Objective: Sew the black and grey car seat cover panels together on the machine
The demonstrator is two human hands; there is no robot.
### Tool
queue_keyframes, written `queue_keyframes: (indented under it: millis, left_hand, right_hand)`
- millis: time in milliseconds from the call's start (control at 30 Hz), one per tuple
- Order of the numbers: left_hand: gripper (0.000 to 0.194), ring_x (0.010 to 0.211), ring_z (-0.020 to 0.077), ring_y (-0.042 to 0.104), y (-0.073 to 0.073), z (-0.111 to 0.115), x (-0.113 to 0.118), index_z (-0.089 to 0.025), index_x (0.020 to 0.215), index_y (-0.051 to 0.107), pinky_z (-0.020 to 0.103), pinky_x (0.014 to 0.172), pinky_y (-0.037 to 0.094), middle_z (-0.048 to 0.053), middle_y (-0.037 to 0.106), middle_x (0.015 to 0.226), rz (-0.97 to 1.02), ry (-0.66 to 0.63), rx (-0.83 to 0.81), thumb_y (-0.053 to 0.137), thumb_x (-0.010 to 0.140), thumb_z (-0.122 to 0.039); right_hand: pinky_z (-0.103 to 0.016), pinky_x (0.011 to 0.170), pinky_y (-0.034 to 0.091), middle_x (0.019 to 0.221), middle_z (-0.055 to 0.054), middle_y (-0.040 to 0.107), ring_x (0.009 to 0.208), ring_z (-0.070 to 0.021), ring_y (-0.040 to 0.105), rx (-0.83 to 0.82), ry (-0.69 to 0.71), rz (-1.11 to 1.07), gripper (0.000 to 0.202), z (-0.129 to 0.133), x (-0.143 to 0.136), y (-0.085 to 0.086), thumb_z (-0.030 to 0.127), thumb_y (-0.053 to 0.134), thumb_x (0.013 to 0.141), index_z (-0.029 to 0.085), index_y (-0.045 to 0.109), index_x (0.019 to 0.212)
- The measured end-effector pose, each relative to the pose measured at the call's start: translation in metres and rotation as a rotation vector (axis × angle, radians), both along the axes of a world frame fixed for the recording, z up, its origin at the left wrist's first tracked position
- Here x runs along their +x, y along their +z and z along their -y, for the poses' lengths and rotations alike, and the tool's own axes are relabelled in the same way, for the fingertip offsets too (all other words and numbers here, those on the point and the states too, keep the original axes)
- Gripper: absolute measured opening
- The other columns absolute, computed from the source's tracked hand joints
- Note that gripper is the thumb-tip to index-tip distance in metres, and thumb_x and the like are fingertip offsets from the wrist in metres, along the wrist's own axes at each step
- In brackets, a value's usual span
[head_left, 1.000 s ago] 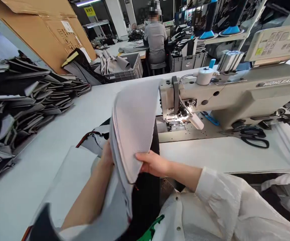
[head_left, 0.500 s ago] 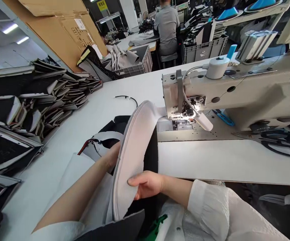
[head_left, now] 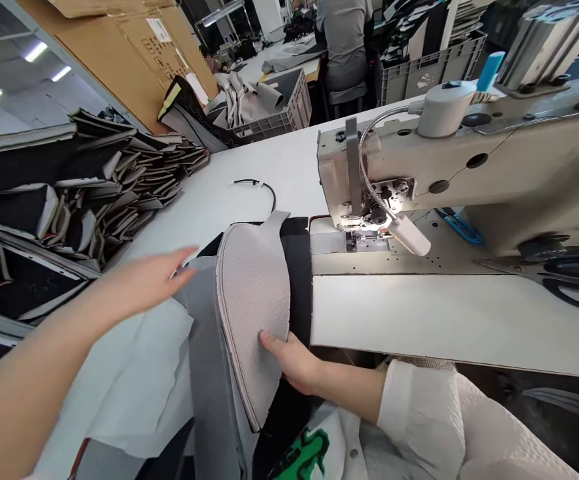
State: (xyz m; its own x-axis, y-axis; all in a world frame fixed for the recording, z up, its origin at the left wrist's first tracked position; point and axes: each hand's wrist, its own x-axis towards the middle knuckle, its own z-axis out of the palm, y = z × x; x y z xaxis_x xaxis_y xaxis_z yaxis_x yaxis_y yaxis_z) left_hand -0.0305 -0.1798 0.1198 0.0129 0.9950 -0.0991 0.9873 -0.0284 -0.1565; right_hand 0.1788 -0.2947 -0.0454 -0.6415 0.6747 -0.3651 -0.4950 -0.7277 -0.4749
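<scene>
Fabric (head_left: 254, 280) overlaps white table (head_left: 394, 307), 2 crates (head_left: 301, 103) beyond.

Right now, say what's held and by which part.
The right hand grips the pale cloth by its lower right edge, thumb on top. The left hand is blurred; any hold cannot be told.

Left grip (head_left: 144, 283) — outstretched, right grip (head_left: 297, 363) — pinching (thumb (head_left: 271, 343) uppermost)

Sewing machine (head_left: 514, 160): far end cut off at right; black scissors (head_left: 569, 268) by its base, likewise. Left of it, fingers of right hand (head_left: 297, 363) hidden under grey panel (head_left: 254, 287). Beyond it, seated worker (head_left: 345, 40), head out of view; cardboard box (head_left: 114, 40), print too small for me.
</scene>
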Motion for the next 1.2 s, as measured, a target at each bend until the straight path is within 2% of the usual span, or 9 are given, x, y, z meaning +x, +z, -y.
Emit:
queue_keyframes:
  millis: [67,133,267,400,533,733,933,1100,1200]
  left_hand:
    - [0.053,0.092,0.021,0.065,0.005,-0.03,0.044,-0.027,0.139,0.037,0.039,0.094,0.046,-0.001,0.065,0.11,0.062,-0.144,-0.04,0.034,0.09,-0.047]
    - [0.056,0.115,0.0203,0.054,-0.013,-0.061,0.085,-0.027,0.145,0.026,0.034,0.101,0.04,0.001,0.05,0.136,0.131,-0.312,-0.225,0.033,0.092,-0.045]
    - [0.069,0.139,0.0326,0.021,-0.092,-0.091,0.122,-0.011,0.147,0.02,0.048,0.11,0.025,0.017,0.022,0.151,-0.144,-0.352,-0.351,0.031,0.092,-0.051]
    - [0.063,0.134,0.0309,0.031,-0.145,-0.079,0.117,-0.015,0.148,0.015,0.046,0.104,0.033,0.016,0.02,0.152,-0.071,-0.401,-0.086,0.022,0.095,-0.047]
    - [0.055,0.125,0.0309,0.039,-0.153,-0.067,0.117,-0.02,0.144,0.032,0.044,0.098,0.038,0.011,0.026,0.151,-0.04,-0.442,0.132,0.027,0.094,-0.042]
    - [0.052,0.113,0.0282,0.046,-0.151,-0.048,0.126,-0.015,0.143,0.033,0.044,0.09,0.041,0.008,0.035,0.147,-0.047,-0.632,0.101,0.026,0.095,-0.034]
    - [0.049,0.105,0.0278,0.048,-0.147,-0.02,0.14,-0.014,0.136,0.043,0.043,0.087,0.04,0.011,0.049,0.134,0.012,-0.713,0.112,0.037,0.093,-0.038]
    - [0.043,0.09,0.0271,0.053,-0.152,-0.039,0.171,-0.014,0.128,0.049,0.041,0.077,0.04,0.011,0.06,0.096,0.049,-0.685,0.152,0.033,0.095,-0.036]
    - [0.041,0.093,0.0268,0.052,-0.151,-0.047,0.188,-0.013,0.124,0.052,0.04,0.076,0.04,0.011,0.06,0.094,0.057,-0.7,0.155,0.03,0.096,-0.032]
  right_hand:
    - [-0.038,0.103,0.04,0.127,-0.012,0.057,0.118,-0.0232,0.052,0.186,-0.02,0.057,0.074,0.006,0.001,-0.001,0.068,0.061,0.071,0.014,0.053,0.121]
    - [-0.037,0.1,0.042,0.124,-0.011,0.059,0.114,-0.0221,0.054,0.487,-0.013,0.18,0.064,0.009,0.009,0.0,0.063,0.049,0.083,0.013,0.052,0.123]
    - [-0.037,0.099,0.042,0.108,-0.011,0.064,0.106,-0.0212,0.056,1.408,0.013,0.488,0.037,0.003,0.043,0.004,0.038,0.04,0.092,0.012,0.061,0.107]
    - [-0.055,0.108,0.025,0.102,-0.012,0.065,0.11,-0.0284,0.053,1.998,0.175,0.767,0.037,-0.016,0.078,-0.002,0.048,0.047,0.088,0.016,0.067,0.085]
    - [-0.056,0.107,0.028,0.138,-0.014,0.046,0.13,-0.0326,0.038,2.083,0.122,1.181,0.049,-0.032,0.079,-0.017,0.033,0.061,0.082,0.021,0.051,0.128]
    - [-0.039,0.091,0.05,0.107,-0.014,0.067,0.102,-0.0267,0.062,2.139,-0.296,1.364,0.025,-0.038,0.067,-0.03,0.014,0.045,0.088,0.007,0.067,0.098]
    - [-0.042,0.092,0.051,0.114,-0.016,0.065,0.109,-0.0279,0.059,2.139,-0.198,1.472,0.029,-0.033,0.112,-0.022,0.009,0.043,0.088,0.004,0.062,0.109]
    - [-0.053,0.097,0.045,0.124,-0.017,0.057,0.123,-0.0337,0.048,1.983,-0.14,1.519,0.038,-0.019,0.112,-0.025,0.016,0.043,0.091,0.017,0.05,0.129]
    - [-0.054,0.1,0.043,0.121,-0.018,0.059,0.125,-0.0353,0.045,1.886,-0.21,1.56,0.026,-0.01,0.109,-0.03,0.014,0.044,0.09,0.012,0.059,0.111]
